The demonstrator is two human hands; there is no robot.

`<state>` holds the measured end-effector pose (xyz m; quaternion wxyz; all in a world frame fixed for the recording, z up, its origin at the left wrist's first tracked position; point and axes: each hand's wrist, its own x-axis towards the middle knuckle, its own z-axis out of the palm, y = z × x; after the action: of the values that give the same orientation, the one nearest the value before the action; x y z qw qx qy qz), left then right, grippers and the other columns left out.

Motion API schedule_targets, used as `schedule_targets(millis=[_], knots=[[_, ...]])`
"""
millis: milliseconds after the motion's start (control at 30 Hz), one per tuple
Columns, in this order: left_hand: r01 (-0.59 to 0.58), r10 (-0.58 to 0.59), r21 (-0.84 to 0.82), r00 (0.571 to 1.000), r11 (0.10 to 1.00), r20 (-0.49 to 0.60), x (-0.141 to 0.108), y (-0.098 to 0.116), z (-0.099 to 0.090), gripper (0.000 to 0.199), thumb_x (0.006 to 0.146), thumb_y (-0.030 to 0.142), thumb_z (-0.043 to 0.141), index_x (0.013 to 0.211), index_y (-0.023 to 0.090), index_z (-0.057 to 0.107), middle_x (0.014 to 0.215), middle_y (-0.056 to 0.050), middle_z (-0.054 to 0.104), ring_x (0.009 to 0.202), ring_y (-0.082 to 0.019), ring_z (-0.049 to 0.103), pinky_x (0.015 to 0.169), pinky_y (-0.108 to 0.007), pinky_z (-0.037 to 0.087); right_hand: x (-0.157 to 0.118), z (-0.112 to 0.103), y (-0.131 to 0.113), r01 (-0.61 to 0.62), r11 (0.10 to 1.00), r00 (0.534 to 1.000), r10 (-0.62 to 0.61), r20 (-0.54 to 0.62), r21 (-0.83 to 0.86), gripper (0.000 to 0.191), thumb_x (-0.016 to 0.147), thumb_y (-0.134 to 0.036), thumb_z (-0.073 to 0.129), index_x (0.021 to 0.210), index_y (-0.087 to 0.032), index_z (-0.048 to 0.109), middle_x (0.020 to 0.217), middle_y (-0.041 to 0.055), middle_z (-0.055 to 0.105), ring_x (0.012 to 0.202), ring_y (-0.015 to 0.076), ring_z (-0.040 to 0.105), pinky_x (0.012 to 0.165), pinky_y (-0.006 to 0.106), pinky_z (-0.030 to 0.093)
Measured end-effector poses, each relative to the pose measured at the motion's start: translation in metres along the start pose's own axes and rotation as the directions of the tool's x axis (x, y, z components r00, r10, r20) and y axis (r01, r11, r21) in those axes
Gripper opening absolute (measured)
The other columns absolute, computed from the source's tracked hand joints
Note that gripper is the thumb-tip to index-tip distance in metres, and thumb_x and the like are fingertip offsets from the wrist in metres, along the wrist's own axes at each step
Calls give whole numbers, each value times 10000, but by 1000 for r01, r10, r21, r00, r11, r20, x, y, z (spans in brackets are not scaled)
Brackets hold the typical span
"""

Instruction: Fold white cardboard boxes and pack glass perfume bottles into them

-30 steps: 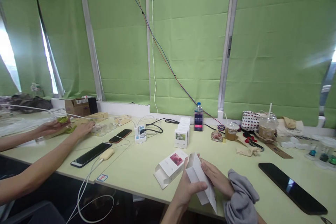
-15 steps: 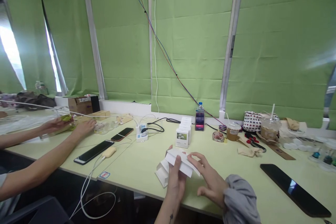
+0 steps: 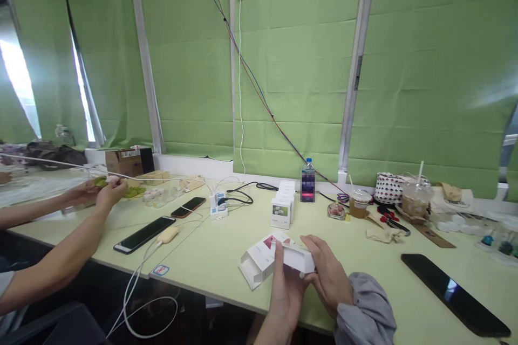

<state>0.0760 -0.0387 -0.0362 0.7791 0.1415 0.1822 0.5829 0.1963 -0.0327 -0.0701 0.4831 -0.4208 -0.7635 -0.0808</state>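
Note:
A small white cardboard box [image 3: 298,259] is held above the front of the table, between both hands. My left hand [image 3: 286,292] grips it from below and the left, thumb up along its near side. Against the box's right end, my right hand [image 3: 329,275] closes with bent fingers; part of that end is hidden. Behind my left thumb, another white box [image 3: 257,263] with a pink printed picture lies on the table, its near end open. Farther back stands a row of small white boxes [image 3: 280,214], the front one showing a flower picture.
A power strip [image 3: 219,207] and phones [image 3: 144,234] are on the left, where another person's hands [image 3: 109,192] handle something yellow-green. A water bottle [image 3: 308,180], drink cups [image 3: 358,205] and pliers [image 3: 394,221] stand or lie toward the back right. A large black phone [image 3: 453,291] lies at right.
The held box has turned from loose-looking flaps to a squared end facing right. My right hand has closed in around that end. The other person's right hand has moved left.

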Motion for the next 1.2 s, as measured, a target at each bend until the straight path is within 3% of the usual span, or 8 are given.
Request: schedule_targets(millis=[200, 367, 467, 567, 733, 867, 1000, 1200], knots=[[38, -48, 104, 993, 994, 104, 2, 0, -11, 387, 822, 478, 624, 1031, 152, 619, 949, -94, 691, 790, -208, 644, 699, -378, 556, 9, -27, -4, 16, 991, 1000, -16, 0, 130, 598, 945, -568, 175, 1374, -247, 440, 1209, 117, 537, 1111, 257, 555, 895, 346, 494], [81, -103, 108, 971, 991, 214, 5, -6, -16, 470, 829, 514, 594, 1088, 123, 629, 1052, -141, 689, 827, -236, 662, 773, -380, 533, 5, -36, 1, 13, 998, 991, -4, -134, 61, 365, 987, -270, 322, 1330, -320, 436, 1150, 66, 591, 948, 161, 650, 729, 228, 531], [110, -132, 98, 955, 989, 265, 4, -7, -15, 480, 855, 508, 561, 1088, 94, 634, 1072, -158, 683, 821, -220, 666, 792, -344, 520, 3, -41, 4, 121, 990, 965, -135, -223, -74, 358, 947, -123, 392, 1203, -359, 475, 1152, 40, 606, 862, 121, 674, 631, 186, 519], [126, -148, 104, 957, 987, 249, 3, -6, -14, 508, 862, 510, 549, 1106, 72, 625, 1035, -165, 690, 811, -223, 672, 793, -341, 521, 6, -47, 3, 229, 952, 958, -258, -125, -205, 328, 939, -107, 391, 1147, -327, 519, 1128, 42, 646, 873, 122, 679, 637, 176, 519], [97, -120, 126, 975, 987, 190, 3, -1, -11, 467, 858, 457, 580, 1140, 85, 596, 1009, -147, 693, 765, -220, 675, 775, -358, 530, 15, -55, -6, 187, 953, 977, -204, -52, -237, 275, 939, -132, 377, 1044, -250, 602, 1094, 40, 688, 871, 128, 694, 682, 151, 532], [83, -105, 121, 976, 989, 189, 2, 1, -10, 443, 862, 477, 560, 1085, 99, 616, 987, -128, 688, 735, -208, 665, 768, -366, 535, 21, -63, -13, 349, 921, 935, -354, 7, -173, 357, 881, -50, 357, 1159, -155, 555, 1095, 128, 675, 1009, 192, 645, 780, 252, 543], [81, -106, 124, 971, 989, 216, 1, 1, -11, 462, 871, 507, 530, 1034, 88, 636, 969, -126, 682, 742, -196, 656, 743, -324, 533, 24, -68, -14, 434, 891, 901, -427, 82, -131, 273, 881, -178, 454, 1127, -128, 560, 1064, 162, 667, 961, 244, 640, 736, 330, 555], [64, -140, 323, 966, 944, 216, 7, 1, -16, 712, 816, 698, 428, 1194, 112, 573, 1152, -175, 623, 879, -263, 641, 843, -421, 503, 21, -70, 2, 290, 929, 955, -295, 11, -230, 183, 918, -162, 476, 1064, -162, 588, 1048, 137, 670, 925, 208, 660, 740, 283, 549]])
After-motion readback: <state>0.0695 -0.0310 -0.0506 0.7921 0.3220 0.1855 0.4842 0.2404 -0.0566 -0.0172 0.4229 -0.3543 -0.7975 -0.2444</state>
